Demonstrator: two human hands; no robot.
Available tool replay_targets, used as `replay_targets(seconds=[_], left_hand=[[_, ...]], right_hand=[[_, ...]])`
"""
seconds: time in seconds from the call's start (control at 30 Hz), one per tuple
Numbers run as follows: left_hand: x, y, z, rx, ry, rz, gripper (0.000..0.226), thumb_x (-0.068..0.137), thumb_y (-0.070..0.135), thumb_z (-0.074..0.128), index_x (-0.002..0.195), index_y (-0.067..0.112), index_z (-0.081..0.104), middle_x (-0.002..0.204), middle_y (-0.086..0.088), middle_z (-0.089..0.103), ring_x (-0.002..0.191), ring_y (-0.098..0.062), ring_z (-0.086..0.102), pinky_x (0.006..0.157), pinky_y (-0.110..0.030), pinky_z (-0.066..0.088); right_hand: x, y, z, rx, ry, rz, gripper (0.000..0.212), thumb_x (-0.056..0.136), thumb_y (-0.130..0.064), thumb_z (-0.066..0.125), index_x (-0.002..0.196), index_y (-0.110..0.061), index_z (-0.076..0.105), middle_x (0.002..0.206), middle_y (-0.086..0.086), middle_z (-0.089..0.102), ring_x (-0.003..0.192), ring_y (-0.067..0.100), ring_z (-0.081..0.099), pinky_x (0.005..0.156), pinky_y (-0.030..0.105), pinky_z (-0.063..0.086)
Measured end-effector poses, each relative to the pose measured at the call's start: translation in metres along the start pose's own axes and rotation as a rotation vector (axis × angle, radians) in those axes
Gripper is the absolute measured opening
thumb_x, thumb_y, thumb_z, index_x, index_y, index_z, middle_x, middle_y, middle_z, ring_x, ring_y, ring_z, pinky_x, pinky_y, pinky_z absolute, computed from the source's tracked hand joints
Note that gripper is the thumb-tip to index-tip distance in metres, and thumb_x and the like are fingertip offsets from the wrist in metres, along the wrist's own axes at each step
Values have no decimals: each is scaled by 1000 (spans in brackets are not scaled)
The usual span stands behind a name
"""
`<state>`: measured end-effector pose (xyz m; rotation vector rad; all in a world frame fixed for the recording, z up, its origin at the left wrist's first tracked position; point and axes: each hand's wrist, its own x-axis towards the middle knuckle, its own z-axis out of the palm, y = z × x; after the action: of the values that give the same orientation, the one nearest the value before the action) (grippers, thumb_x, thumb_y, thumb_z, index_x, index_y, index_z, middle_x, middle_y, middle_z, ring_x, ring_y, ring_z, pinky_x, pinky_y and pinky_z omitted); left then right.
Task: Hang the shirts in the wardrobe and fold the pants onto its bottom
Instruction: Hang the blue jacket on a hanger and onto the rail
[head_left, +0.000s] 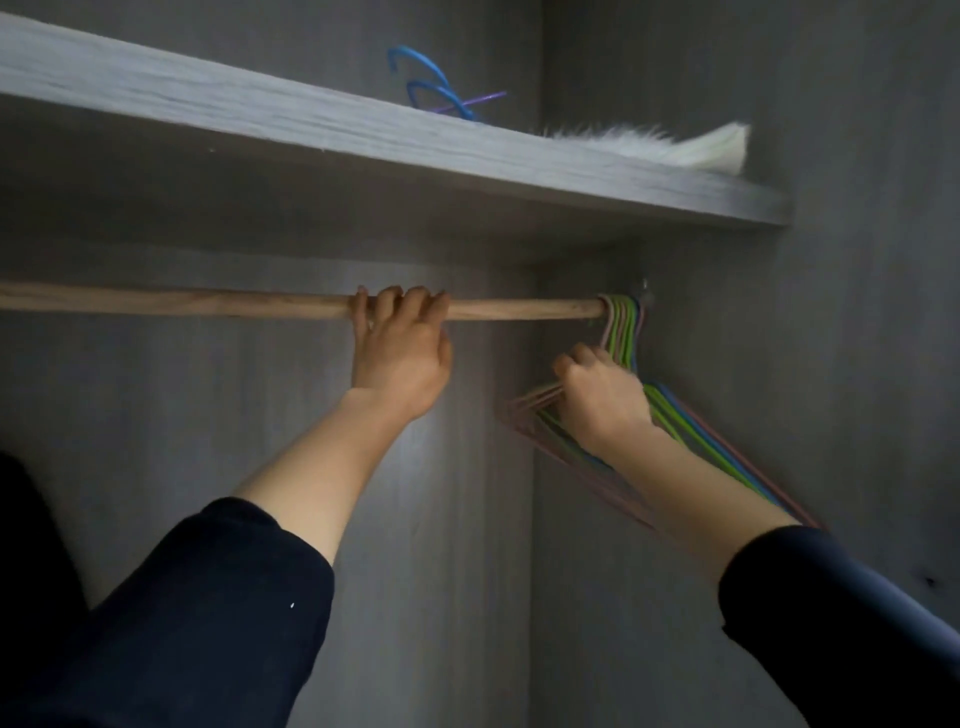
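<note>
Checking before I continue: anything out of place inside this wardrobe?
Yes: loose blue and purple hangers lie on the top shelf, not on the wooden rod, and a white furry item lies at its front edge.

The wardrobe (857, 312) is dim — grey, seemingly wood-grained panels (208, 415) under a paler shelf (260, 119) (brightest mid-back).

Wood, fur and smooth hangers in the wardrobe

We see a round pale wooden rod (208, 304), smooth and dull, with faint grain lines. The grey wardrobe walls (857, 312) and the thick grey shelf (260, 119) look like matt board with a streaky wood pattern. The thin pink, green and blue hangers (623, 322) look smooth, like coated wire or plastic. The white fluffy thing (649, 143) looks like fur. Our dark sleeves (208, 597) are soft matt cloth.
</note>
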<state>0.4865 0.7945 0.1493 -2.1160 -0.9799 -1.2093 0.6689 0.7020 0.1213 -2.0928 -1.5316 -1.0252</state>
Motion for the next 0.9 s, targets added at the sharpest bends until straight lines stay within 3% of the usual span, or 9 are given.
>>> replay_targets(seconds=[0.17, 0.27, 0.37, 0.47, 0.6, 0.73, 0.9], left_hand=[[-2, -4, 4, 16, 37, 42, 50, 92, 24, 47, 141, 18, 41, 133, -5, 48, 125, -31, 35, 112, -52, 9], [0, -4, 4, -5, 38, 35, 50, 92, 24, 46, 142, 19, 41, 134, -5, 48, 126, -31, 35, 113, -51, 7], [0, -5, 5, -12, 54, 34, 49, 91, 22, 49, 140, 18, 44, 132, -7, 50, 124, -32, 37, 112, -52, 9], [1, -5, 6, -20, 59, 36, 49, 91, 22, 50, 140, 17, 45, 131, -7, 50, 123, -32, 37, 112, -53, 10], [1, -4, 8, -22, 79, 42, 48, 90, 23, 51, 138, 17, 46, 129, -7, 51, 122, -33, 38, 112, -53, 11], [1, -5, 7, -30, 80, 39, 50, 90, 24, 50, 139, 19, 45, 131, -5, 50, 124, -31, 36, 112, -50, 8], [2, -9, 0, -77, -14, 40, 57, 89, 24, 50, 144, 18, 37, 145, -4, 40, 136, -27, 26, 115, -48, 4]], right_hand=[[5, 32, 6, -264, -52, 105, 34, 92, -6, 45, 125, -7, 51, 126, 13, 56, 118, 30, 52, 84, 38, 46], [11, 34, 9, -259, -123, 99, 28, 90, -2, 49, 114, -8, 62, 113, 11, 66, 106, 30, 62, 70, 35, 44], [13, 32, 8, -237, -131, 63, 24, 90, -3, 51, 109, -10, 64, 110, 10, 68, 103, 31, 65, 65, 33, 38], [16, 32, 6, -48, -141, 150, 18, 90, -12, 56, 107, -10, 61, 107, 13, 65, 98, 34, 63, 66, 33, 38], [32, 31, -4, 478, -136, 388, 13, 87, -23, 60, 87, -11, 56, 76, 4, 54, 82, 31, 58, 66, 32, 44], [42, 13, -15, 702, -50, 413, 30, 87, -31, 60, 106, -9, 68, 101, 15, 67, 98, 33, 63, 82, 36, 52], [25, -11, -25, 706, -51, 387, 36, 96, -33, 48, 105, -4, 68, 107, 22, 67, 100, 39, 62, 82, 39, 49]])
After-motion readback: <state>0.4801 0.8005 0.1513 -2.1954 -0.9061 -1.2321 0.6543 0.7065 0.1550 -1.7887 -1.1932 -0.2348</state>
